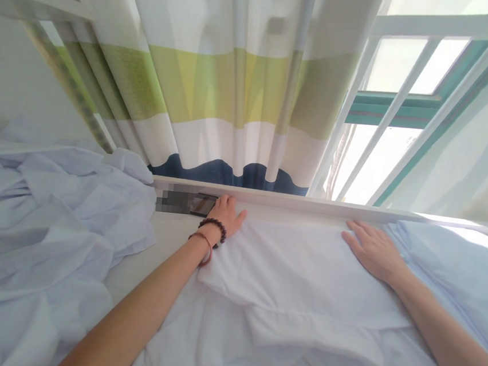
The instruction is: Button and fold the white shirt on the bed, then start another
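A white garment [300, 263], partly folded, lies spread between my two hands, and its exact kind I cannot make out. My left hand [227, 215], with a dark bead bracelet and a reddish bangle at the wrist, rests at its upper left corner, fingers apart. Beside those fingers is a dark flat object [203, 204] like a phone or frame, partly blurred and partly covered by the hand. My right hand [373, 247] lies flat on the cloth's upper right corner with the fingers stretched out.
Crumpled white cloth [51, 216] is heaped at the left. Pale blue-white folded cloth [468, 273] lies at the right. A low white ledge [277, 199] runs along the far side, before a white and green curtain [253, 86]. White bars [388, 116] stand by the window.
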{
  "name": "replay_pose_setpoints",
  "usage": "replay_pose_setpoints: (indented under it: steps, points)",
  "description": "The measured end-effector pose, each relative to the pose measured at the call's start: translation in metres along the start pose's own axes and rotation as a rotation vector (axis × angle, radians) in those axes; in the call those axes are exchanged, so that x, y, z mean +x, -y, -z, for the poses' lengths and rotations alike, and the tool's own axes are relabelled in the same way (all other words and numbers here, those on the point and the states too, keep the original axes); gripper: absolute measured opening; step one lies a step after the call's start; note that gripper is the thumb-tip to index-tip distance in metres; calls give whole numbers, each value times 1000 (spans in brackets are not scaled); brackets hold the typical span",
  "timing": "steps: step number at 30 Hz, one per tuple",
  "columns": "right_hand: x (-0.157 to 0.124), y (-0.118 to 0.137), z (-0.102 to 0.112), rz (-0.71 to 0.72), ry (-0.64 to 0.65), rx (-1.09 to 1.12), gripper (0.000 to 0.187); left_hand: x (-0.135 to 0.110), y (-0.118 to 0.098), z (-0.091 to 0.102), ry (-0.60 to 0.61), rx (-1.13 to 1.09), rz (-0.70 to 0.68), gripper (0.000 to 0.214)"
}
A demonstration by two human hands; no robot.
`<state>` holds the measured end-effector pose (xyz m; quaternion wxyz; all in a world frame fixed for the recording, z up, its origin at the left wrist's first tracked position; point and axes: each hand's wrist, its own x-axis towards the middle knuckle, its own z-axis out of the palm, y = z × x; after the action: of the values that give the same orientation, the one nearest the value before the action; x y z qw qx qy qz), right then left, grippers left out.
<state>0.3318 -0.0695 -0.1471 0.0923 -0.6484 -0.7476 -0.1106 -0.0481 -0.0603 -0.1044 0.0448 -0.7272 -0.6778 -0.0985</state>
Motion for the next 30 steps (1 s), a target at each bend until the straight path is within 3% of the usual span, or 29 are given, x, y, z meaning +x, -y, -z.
replay_pose_setpoints:
  steps: [9,15,21,26,30]
  points:
    - [1,1,2,15,6,23,60,1,3,5,-3,13,-23,36]
    - [0,4,6,-3,11,22,58,4,9,30,186,-70,-231,30]
    - [0,6,8,4,4,3,57,9,12,34,277,-36,-184,44]
    - [0,9,14,-19,43,-9,56,8,11,31,239,75,-142,50]
    - [-1,12,18,-64,65,-13,54,4,0,43,145,172,-148,44]
